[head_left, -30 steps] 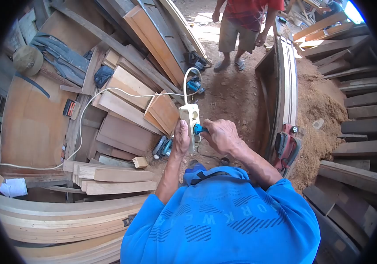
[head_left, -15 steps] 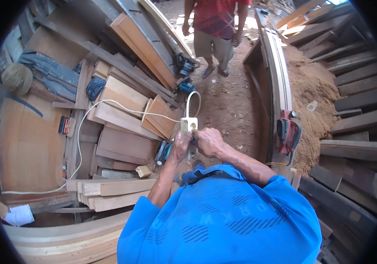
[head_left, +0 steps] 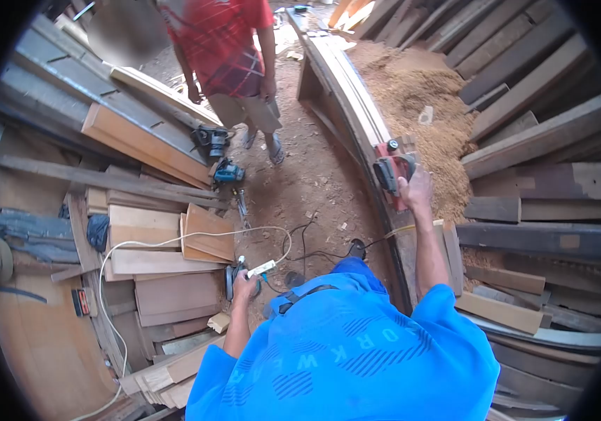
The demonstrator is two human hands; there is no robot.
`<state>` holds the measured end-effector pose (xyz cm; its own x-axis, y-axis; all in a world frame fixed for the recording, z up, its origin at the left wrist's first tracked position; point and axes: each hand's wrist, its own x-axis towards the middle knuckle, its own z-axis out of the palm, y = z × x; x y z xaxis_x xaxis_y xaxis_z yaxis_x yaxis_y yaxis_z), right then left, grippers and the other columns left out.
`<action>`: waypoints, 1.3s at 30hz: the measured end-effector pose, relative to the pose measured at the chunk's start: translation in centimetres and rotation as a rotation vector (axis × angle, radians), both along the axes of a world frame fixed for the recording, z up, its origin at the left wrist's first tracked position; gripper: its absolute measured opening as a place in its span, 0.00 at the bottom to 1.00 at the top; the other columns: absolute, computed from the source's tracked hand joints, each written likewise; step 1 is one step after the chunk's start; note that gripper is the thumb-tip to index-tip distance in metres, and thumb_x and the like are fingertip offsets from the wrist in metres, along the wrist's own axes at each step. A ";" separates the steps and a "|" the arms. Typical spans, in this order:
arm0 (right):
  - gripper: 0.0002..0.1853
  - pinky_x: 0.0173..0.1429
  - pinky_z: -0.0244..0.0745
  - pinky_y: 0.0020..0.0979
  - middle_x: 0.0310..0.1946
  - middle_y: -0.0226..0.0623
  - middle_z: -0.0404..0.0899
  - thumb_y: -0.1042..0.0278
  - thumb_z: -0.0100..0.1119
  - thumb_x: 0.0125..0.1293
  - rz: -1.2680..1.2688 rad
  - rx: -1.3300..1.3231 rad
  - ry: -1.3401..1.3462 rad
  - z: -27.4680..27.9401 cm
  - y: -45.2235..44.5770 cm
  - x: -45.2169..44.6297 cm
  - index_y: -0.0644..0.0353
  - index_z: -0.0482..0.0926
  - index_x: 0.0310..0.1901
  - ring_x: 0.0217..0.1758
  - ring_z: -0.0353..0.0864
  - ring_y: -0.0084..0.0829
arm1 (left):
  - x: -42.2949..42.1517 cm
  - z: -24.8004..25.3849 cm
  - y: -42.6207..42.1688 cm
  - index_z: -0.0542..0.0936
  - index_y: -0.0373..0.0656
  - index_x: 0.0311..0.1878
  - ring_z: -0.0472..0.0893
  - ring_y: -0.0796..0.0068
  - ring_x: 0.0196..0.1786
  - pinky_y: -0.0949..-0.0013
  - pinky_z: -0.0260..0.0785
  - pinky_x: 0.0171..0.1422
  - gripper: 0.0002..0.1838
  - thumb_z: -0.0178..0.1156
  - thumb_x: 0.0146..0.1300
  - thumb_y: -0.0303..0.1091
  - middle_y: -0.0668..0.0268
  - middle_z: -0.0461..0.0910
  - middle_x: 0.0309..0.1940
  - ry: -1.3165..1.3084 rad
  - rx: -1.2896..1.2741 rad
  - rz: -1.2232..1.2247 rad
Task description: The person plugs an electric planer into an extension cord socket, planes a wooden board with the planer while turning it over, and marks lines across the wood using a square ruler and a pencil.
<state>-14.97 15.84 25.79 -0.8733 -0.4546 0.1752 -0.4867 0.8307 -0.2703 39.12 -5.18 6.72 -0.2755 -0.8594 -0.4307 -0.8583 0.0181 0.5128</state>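
My left hand (head_left: 243,285) is closed around one end of a white power strip (head_left: 262,269), low beside the stacked boards. A white cord loops from the strip, and a dark cable with a blue-green plug (head_left: 265,276) hangs close to it. Stretched out to the right, my right hand (head_left: 416,189) grips the rear of a red and black electric planer (head_left: 389,168). The planer rests on the long wooden bench (head_left: 356,105); my fingers partly hide its handle.
A person in a red shirt (head_left: 223,49) stands ahead on the dirt floor. Teal power tools (head_left: 227,172) lie by the left boards (head_left: 146,228). Sawdust (head_left: 413,91) is heaped right of the bench, with stacked timber (head_left: 546,175) beyond. Dark cables (head_left: 305,245) cross the floor.
My right hand has left the power strip and reached right onto the planer. My left hand has lowered the strip leftward. The view has turned right, and the other person appears closer.
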 end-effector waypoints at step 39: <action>0.26 0.35 0.76 0.29 0.33 0.30 0.81 0.63 0.67 0.64 -0.207 -0.709 -1.180 -1.9 18.1 -10.3 0.66 0.77 0.62 0.29 0.78 0.20 | -54.3 0.8 12.1 0.63 0.60 0.80 0.56 0.26 0.79 0.30 0.55 0.78 0.53 0.80 0.50 0.39 0.35 0.53 0.79 0.107 -0.304 -0.795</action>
